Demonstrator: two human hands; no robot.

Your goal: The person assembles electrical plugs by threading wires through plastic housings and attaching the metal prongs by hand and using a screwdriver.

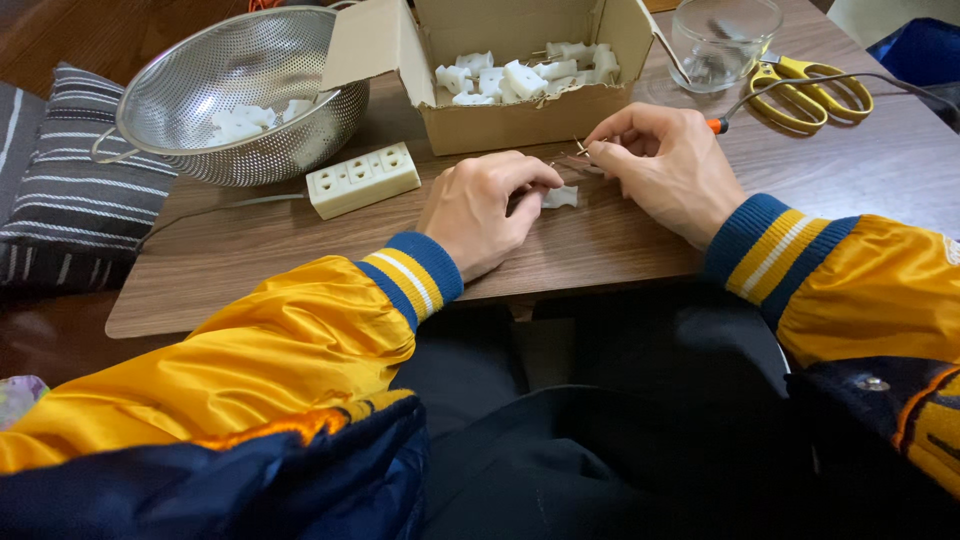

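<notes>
Head view: left hand (480, 210) fingers pinched on small white plastic plug piece (561, 197), on brown wooden table (600, 240) before cardboard box (530, 115). Right hand (665, 165) fingertips clamp thin metal prongs (578, 152). Piece likely light, rigid, smooth; grip flat sides.

Left hand (482, 208): curled, knuckles up, fingertips pinched, beside right hand (662, 168): fingers bent, thumb and forefinger pinched.

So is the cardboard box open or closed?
Open. The cardboard box has its flaps folded outward, and small white plugs show inside.
</notes>
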